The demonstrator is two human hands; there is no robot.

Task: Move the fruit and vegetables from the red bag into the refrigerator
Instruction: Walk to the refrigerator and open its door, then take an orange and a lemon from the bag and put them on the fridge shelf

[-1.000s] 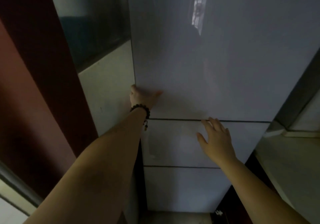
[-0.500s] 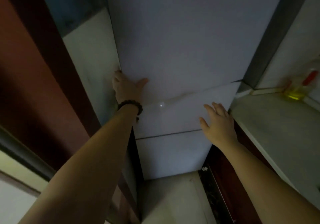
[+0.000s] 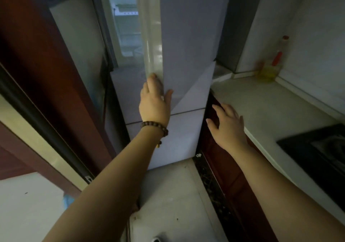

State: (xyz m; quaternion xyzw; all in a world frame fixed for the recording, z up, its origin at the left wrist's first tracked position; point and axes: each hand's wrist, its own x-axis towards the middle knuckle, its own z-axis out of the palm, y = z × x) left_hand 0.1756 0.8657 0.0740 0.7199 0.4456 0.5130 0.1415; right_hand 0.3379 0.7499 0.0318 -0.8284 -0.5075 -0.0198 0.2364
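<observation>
The tall pale-grey refrigerator [image 3: 168,139] stands ahead with two lower drawers shut. Its upper door [image 3: 186,36] is swung partly open toward me, and white shelves [image 3: 127,17] show in the gap on the left. My left hand [image 3: 155,101], with a bead bracelet at the wrist, grips the door's lower left edge, fingers curled round it and thumb on the front. My right hand [image 3: 227,125] hovers with spread, relaxed fingers in front of the dark red cabinet, holding nothing. No red bag, fruit or vegetables are in view.
A white counter [image 3: 270,107] runs along the right, with a yellow oil bottle [image 3: 268,69] at its back corner and a black hob [image 3: 321,152] nearer me. A dark red door frame [image 3: 37,54] stands on the left. The pale floor [image 3: 171,195] lies below.
The upper door has swung open with my left hand on its edge, showing the shelves inside. My right hand has drifted right, off the refrigerator front, toward the cabinet.
</observation>
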